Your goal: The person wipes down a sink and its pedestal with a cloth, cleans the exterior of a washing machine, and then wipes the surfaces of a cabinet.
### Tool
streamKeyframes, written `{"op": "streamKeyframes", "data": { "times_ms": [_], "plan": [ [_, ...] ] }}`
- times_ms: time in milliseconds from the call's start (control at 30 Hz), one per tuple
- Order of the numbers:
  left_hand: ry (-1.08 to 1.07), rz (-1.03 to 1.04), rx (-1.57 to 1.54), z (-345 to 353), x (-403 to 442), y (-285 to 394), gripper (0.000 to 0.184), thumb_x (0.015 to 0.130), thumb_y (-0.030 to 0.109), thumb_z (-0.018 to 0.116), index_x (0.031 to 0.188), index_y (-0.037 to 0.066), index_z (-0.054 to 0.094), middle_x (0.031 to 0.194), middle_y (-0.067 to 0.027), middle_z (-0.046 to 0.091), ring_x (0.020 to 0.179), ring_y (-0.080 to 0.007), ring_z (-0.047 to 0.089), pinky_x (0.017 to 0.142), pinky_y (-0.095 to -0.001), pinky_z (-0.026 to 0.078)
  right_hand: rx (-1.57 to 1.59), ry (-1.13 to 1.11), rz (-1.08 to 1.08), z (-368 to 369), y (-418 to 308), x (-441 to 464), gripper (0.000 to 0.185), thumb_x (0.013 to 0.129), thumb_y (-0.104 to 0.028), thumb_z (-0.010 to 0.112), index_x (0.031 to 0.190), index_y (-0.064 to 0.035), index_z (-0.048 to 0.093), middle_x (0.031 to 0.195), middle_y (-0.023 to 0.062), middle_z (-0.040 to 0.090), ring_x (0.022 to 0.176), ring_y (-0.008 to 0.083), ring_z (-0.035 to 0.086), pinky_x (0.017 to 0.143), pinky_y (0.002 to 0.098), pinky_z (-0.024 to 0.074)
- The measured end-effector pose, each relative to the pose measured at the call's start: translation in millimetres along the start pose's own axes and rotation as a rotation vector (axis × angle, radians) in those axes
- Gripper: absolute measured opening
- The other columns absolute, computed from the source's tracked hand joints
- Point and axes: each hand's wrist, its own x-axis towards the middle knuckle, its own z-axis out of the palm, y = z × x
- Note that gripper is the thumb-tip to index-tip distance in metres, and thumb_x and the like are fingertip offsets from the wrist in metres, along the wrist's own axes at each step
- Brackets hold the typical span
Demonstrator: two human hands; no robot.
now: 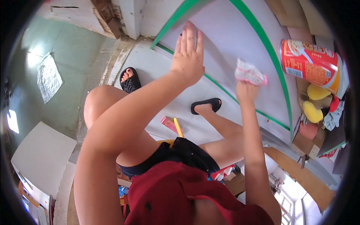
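My left hand lies flat against a white panel with green edging, its fingers stretched out and holding nothing. To the right, my right hand presses a crumpled white cloth with a pink edge against the same panel. The fingers of that hand are partly hidden behind the cloth. Both arms reach forward, the left one bent at the elbow.
A large red can stands at the right, near yellow-and-red items and cardboard boxes. On the floor are a pink box by a yellow bar and, further left, a shiny plastic sheet. A white cabinet is at the lower left.
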Motion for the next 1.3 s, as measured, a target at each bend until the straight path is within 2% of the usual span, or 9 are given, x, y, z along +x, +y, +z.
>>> {"op": "streamKeyframes", "data": {
  "times_ms": [200, 300, 400, 500, 567, 833, 967, 1067, 1300],
  "plan": [
    [-0.125, -0.046, 0.031, 1, 3, 9, 0.091, 0.078, 0.033, 0.065, 0.139, -0.013, 0.017, 0.146, -0.0351, 0.003, 0.139, -0.0443, 0.008, 0.112, -0.0483, 0.015, 0.175, 0.275, -0.150, 8, -82, 109, 0.022, 0.075, -0.013, 0.059, 0.096, -0.0133, 0.067, 0.109, 0.0069, 0.062, 0.106, 0.0266, 0.055, 0.096, 0.0435, 0.0410],
    [-0.155, -0.078, 0.002, 2, 5, 11, 0.093, 0.077, 0.032, 0.066, 0.139, -0.014, 0.014, 0.146, -0.0355, 0.003, 0.139, -0.0447, 0.008, 0.112, -0.0484, 0.016, 0.165, 0.390, -0.243, 20, -77, 109, 0.026, 0.074, -0.013, 0.060, 0.099, -0.0117, 0.066, 0.109, 0.0065, 0.062, 0.105, 0.0263, 0.056, 0.098, 0.0407, 0.0407],
    [0.088, -0.066, -0.131, 5, 4, 12, 0.097, 0.074, 0.031, 0.071, 0.138, -0.014, 0.013, 0.143, -0.0400, 0.006, 0.136, -0.0498, 0.012, 0.110, -0.0520, 0.019, 0.152, 0.049, -0.067, 12, -40, 52, 0.033, 0.074, -0.011, 0.057, 0.107, -0.0091, 0.064, 0.116, 0.0081, 0.060, 0.110, 0.0261, 0.054, 0.100, 0.0431, 0.0386],
    [0.065, -0.055, -0.173, -1, 4, 14, 0.099, 0.073, 0.028, 0.071, 0.139, -0.014, 0.011, 0.144, -0.0393, 0.000, 0.136, -0.0493, 0.011, 0.111, -0.0505, 0.018, 0.052, -0.044, -0.046, 8, 1, -1, 0.035, 0.081, -0.009, 0.051, 0.113, -0.0101, 0.062, 0.116, 0.0117, 0.060, 0.113, 0.0297, 0.053, 0.099, 0.0447, 0.0365],
    [0.048, -0.050, -0.174, 2, 2, 16, 0.098, 0.073, 0.029, 0.071, 0.139, -0.014, 0.012, 0.145, -0.0385, 0.001, 0.137, -0.0481, 0.011, 0.111, -0.0494, 0.019, 0.213, -0.110, -0.064, 6, 10, -9, 0.036, 0.079, -0.008, 0.052, 0.114, -0.0101, 0.061, 0.115, 0.0129, 0.060, 0.110, 0.0314, 0.054, 0.096, 0.0452, 0.0390],
    [-0.082, -0.035, 0.093, 5, -17, 53, 0.086, 0.078, 0.036, 0.065, 0.137, -0.012, 0.025, 0.146, -0.0315, 0.017, 0.138, -0.0397, 0.020, 0.111, -0.0455, 0.022, 0.116, 0.084, -0.174, 24, -20, 27, 0.033, 0.073, -0.007, 0.058, 0.105, -0.0064, 0.064, 0.104, 0.0107, 0.065, 0.099, 0.0286, 0.061, 0.089, 0.0415, 0.0445],
    [-0.211, -0.018, 0.071, -11, -40, 78, 0.081, 0.078, 0.037, 0.064, 0.135, -0.011, 0.033, 0.143, -0.0293, 0.028, 0.135, -0.0370, 0.028, 0.110, -0.0435, 0.025, 0.538, 0.007, 0.037, 23, -19, 29, 0.031, 0.076, -0.010, 0.058, 0.106, -0.0094, 0.064, 0.109, 0.0096, 0.064, 0.105, 0.0305, 0.057, 0.089, 0.0457, 0.0421],
    [-0.127, -0.078, 0.090, 1, -71, 91, 0.082, 0.079, 0.038, 0.063, 0.135, -0.012, 0.031, 0.143, -0.0297, 0.027, 0.135, -0.0376, 0.026, 0.109, -0.0436, 0.025, 0.028, 0.185, -0.204, 26, -21, 26, 0.026, 0.080, -0.013, 0.056, 0.104, -0.0106, 0.065, 0.111, 0.0074, 0.062, 0.109, 0.0275, 0.054, 0.093, 0.0431, 0.0390],
    [-0.151, -0.095, 0.067, 7, -147, 112, 0.083, 0.081, 0.042, 0.060, 0.136, -0.012, 0.029, 0.145, -0.0300, 0.024, 0.136, -0.0387, 0.024, 0.109, -0.0452, 0.024, 0.014, 0.222, -0.242, 18, -29, 15, 0.028, 0.083, -0.010, 0.052, 0.108, -0.0082, 0.064, 0.116, 0.0085, 0.059, 0.115, 0.0290, 0.049, 0.099, 0.0446, 0.0359]
  ]
}}
